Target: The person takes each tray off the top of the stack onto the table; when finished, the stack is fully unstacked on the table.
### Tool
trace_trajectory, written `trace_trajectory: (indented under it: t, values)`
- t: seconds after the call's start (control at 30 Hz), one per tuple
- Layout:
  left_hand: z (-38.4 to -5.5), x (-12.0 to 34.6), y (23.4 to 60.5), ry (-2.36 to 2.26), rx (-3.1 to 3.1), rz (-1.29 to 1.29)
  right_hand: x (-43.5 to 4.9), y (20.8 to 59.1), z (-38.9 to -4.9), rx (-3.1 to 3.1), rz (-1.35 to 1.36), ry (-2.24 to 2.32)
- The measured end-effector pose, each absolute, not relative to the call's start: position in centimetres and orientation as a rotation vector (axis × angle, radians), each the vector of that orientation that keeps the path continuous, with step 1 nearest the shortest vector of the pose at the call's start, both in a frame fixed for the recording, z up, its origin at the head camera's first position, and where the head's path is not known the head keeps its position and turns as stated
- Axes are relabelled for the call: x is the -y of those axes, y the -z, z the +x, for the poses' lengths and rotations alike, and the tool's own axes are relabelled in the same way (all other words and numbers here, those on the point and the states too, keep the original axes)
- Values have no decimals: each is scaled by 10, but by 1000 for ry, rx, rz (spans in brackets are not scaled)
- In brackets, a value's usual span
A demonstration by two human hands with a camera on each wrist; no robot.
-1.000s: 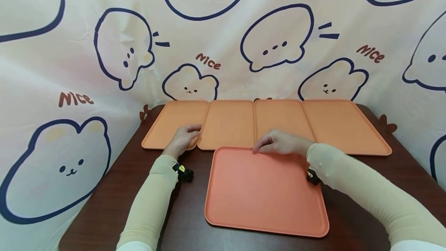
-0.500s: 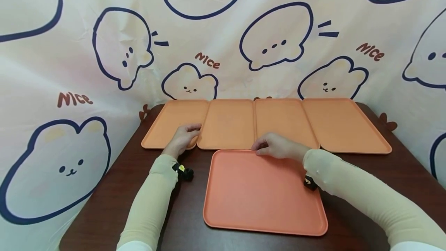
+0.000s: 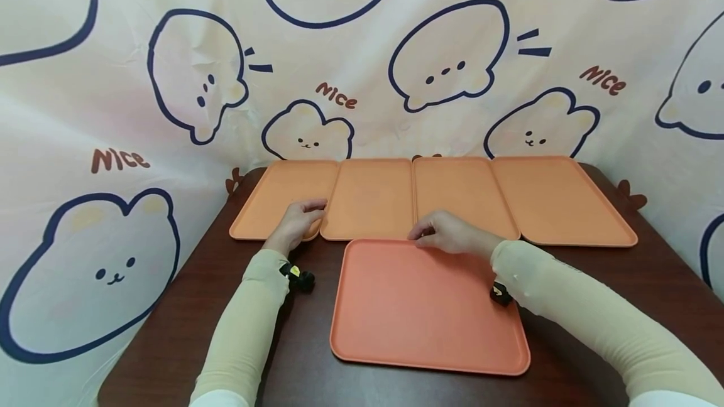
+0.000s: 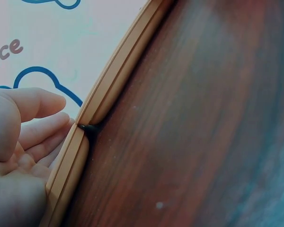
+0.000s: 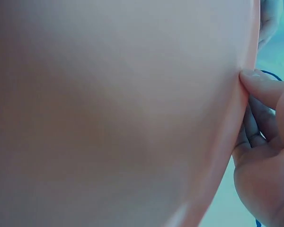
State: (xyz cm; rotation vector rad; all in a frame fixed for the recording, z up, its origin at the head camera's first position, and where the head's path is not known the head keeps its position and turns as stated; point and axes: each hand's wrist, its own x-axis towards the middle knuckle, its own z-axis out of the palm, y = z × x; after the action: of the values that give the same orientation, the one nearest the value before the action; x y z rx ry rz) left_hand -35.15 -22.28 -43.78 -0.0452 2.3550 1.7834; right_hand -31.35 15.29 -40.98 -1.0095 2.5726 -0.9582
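Observation:
My right hand (image 3: 449,232) pinches the far rim of a coral rectangular tray (image 3: 424,309). In the right wrist view its thumb (image 5: 262,87) lies on the rim, with the other fingers behind the edge. My left hand (image 3: 295,225) rests at the front right corner of the leftmost orange tray (image 3: 277,196), beside its seam with the second orange tray (image 3: 370,200). The left wrist view shows those fingers (image 4: 40,103) loosely bent behind the two tray edges, partly hidden.
Two more orange trays, a third (image 3: 458,190) and a fourth (image 3: 560,200), continue the row along the back of the dark wooden table (image 3: 164,331). A patterned cloth (image 3: 362,49) hangs behind and along the sides. A black wrist camera (image 3: 300,279) sits at the left wrist.
My right hand and the coral tray have shifted slightly toward me. The tray's far edge overlapped the orange row earlier and now lies just in front of it. My left hand has stayed put.

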Motion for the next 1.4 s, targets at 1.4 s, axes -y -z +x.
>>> trace_trajectory:
  t: [1.4]
  values:
    - [-348,224,433,-1740,-2399,-90,-164,408,-316,-2654,-977,902]
